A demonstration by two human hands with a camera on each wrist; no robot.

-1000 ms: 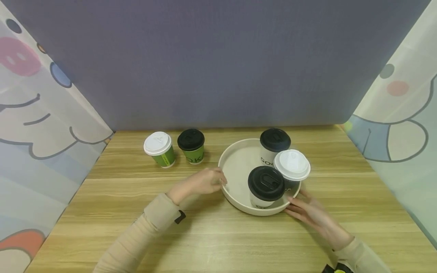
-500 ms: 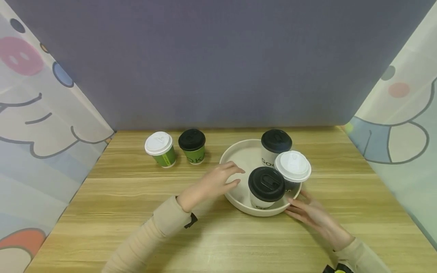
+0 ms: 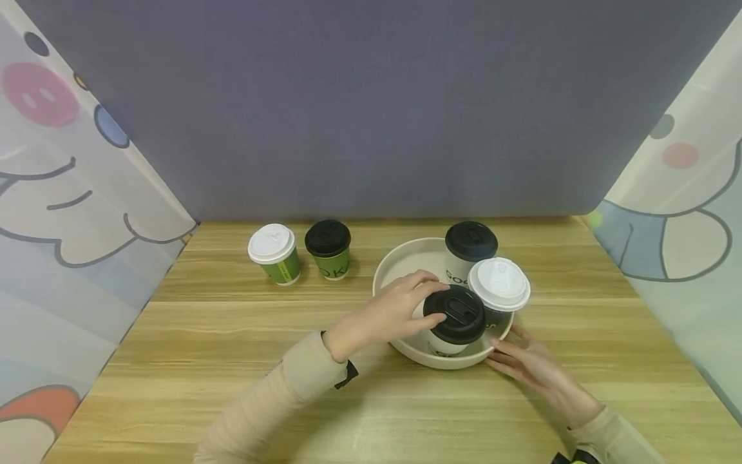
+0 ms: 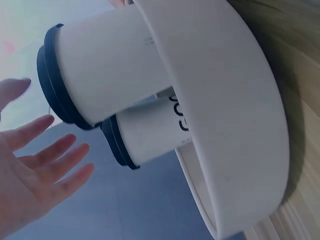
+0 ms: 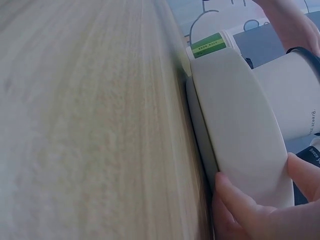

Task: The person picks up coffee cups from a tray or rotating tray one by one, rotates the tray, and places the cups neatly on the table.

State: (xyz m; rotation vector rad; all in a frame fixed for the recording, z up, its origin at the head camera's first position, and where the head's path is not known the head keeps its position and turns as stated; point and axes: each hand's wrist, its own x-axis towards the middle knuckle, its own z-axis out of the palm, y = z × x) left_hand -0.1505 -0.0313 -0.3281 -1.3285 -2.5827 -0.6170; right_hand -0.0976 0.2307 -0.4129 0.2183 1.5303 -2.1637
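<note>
A round cream tray point(image 3: 400, 248) carries three lidded paper cups. The front one is a white cup point(image 4: 110, 60) with a black lid point(image 3: 455, 316). Behind it stands another black-lidded white cup point(image 3: 460, 265), and on the right a dark cup with a white lid point(image 3: 500, 283). My left hand point(image 3: 391, 312) hovers at the front cup's lid, fingers spread; the left wrist view shows a gap between its fingertips and the lid. At the tray's front right, my right hand point(image 3: 536, 367) pinches the wall, thumb at the rim and fingers low on the outside point(image 5: 245, 205).
Two green paper cups stand on the wooden table point(image 3: 203, 348), left of the tray: one with a white lid point(image 3: 275, 254), one with a black lid point(image 3: 328, 248). A grey panel point(image 3: 382, 116) rises at the table's back edge. Printed curtains point(image 3: 75, 258) hang at both sides.
My left hand has let go of the tray's left rim and moved right, over the tray, to the front cup's lid. The right hand stays on the tray, and the cups keep their places.
</note>
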